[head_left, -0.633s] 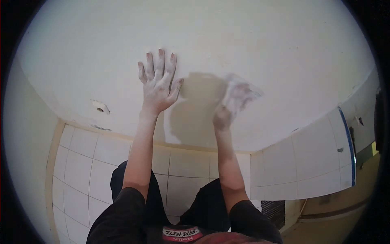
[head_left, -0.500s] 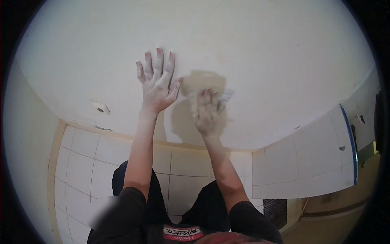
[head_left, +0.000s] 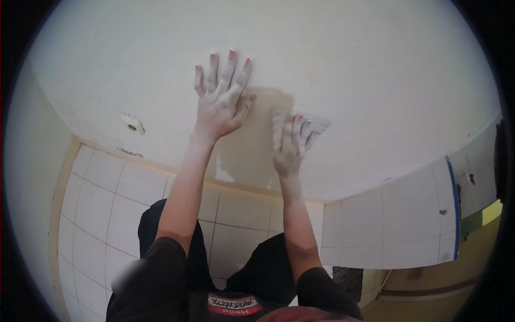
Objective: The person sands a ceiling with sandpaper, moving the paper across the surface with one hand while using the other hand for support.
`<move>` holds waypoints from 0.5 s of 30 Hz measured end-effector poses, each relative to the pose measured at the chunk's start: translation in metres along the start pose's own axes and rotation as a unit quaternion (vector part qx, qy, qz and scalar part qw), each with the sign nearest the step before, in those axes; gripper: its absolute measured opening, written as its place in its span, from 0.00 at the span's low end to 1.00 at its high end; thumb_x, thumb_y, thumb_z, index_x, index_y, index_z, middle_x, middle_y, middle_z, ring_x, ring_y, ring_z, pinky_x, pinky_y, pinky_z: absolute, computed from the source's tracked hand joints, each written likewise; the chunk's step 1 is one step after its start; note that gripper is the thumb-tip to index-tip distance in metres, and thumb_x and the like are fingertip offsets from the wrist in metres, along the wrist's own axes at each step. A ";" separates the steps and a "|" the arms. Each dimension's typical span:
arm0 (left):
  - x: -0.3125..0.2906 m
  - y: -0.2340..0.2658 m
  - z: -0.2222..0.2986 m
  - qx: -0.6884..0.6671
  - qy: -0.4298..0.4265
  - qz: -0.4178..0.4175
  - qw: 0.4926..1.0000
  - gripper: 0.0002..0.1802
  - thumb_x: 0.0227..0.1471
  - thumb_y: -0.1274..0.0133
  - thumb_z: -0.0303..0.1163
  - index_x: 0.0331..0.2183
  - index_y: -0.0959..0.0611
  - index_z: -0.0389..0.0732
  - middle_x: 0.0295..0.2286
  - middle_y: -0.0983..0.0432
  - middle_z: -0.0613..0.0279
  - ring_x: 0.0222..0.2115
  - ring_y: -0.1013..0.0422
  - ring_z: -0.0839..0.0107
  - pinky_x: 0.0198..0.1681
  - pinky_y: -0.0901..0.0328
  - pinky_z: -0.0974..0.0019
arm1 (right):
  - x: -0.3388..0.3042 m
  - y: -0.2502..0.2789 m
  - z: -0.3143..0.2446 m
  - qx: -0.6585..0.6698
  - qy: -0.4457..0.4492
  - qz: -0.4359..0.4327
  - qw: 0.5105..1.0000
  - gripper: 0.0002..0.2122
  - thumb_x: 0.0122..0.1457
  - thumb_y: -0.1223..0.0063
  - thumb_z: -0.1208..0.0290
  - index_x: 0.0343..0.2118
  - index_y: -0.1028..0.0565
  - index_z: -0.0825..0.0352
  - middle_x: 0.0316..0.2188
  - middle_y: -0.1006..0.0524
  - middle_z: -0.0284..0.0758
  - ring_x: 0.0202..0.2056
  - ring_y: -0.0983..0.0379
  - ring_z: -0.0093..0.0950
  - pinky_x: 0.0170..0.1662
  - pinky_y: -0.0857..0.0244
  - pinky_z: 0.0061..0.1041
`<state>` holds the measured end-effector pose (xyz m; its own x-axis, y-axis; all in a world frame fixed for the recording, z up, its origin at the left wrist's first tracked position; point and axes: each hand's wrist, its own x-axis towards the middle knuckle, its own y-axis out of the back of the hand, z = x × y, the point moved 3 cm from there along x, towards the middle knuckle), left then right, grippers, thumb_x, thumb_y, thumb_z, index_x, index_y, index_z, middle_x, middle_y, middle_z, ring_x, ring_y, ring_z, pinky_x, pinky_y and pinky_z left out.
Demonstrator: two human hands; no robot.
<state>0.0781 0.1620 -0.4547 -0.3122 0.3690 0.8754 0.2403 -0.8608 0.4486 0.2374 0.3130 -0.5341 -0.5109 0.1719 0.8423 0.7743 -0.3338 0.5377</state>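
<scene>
My left hand (head_left: 221, 104) lies flat against the pale wall (head_left: 370, 91), fingers spread and coated in white dust. It holds nothing. To its right and a little lower, my right hand (head_left: 291, 150) presses a dust-whitened sheet of sandpaper (head_left: 321, 124) to the wall. The sheet shows past both sides of the fingers; its middle is hidden under them. White dust covers this hand too. Shadows of my arms and hands fall on the wall between and below them.
A pipe outlet (head_left: 131, 126) sits in a chipped hole low on the wall at left. White floor tiles (head_left: 129, 220) meet the wall's foot. At right stands a tiled ledge (head_left: 386, 225) with a blue edge strip (head_left: 453, 209). A dark ridged piece (head_left: 347, 283) lies below it.
My right hand has slid to the right along the wall with the sandpaper and is sharper now. The left hand appears slightly higher and further right, still spread; the whole view has shifted a little.
</scene>
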 end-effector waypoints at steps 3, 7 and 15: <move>0.003 -0.002 0.006 0.006 0.020 0.007 1.000 0.38 0.55 0.49 0.43 0.64 0.39 0.44 0.66 0.57 0.49 0.67 0.69 0.46 0.64 0.77 0.38 | -0.029 -0.012 0.033 -0.059 -0.008 0.013 0.998 0.23 0.64 0.62 0.72 0.62 0.38 0.70 0.66 0.47 0.47 0.69 0.59 0.46 0.68 0.72 0.52; 0.001 -0.030 0.041 -0.052 0.022 0.089 0.994 0.36 0.56 0.50 0.46 0.64 0.38 0.48 0.65 0.55 0.49 0.67 0.66 0.44 0.64 0.73 0.35 | -0.026 0.026 0.088 -0.103 -0.155 0.103 0.977 0.24 0.65 0.63 0.71 0.64 0.42 0.71 0.67 0.48 0.46 0.69 0.59 0.45 0.68 0.70 0.49; -0.055 -0.089 0.130 -0.156 -0.098 -0.029 0.983 0.33 0.53 0.53 0.34 0.62 0.34 0.58 0.63 0.43 0.79 0.61 0.45 0.67 0.66 0.56 0.47 | -0.019 0.045 0.086 0.007 -0.203 0.104 0.974 0.25 0.66 0.64 0.73 0.66 0.47 0.71 0.68 0.53 0.47 0.69 0.62 0.45 0.68 0.68 0.44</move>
<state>0.1933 0.2633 -0.5193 -0.1272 0.4542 0.8817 -0.0746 -0.8908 0.4482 0.3137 0.3746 -0.5227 -0.1555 0.4556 0.8765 0.8511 -0.3885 0.3530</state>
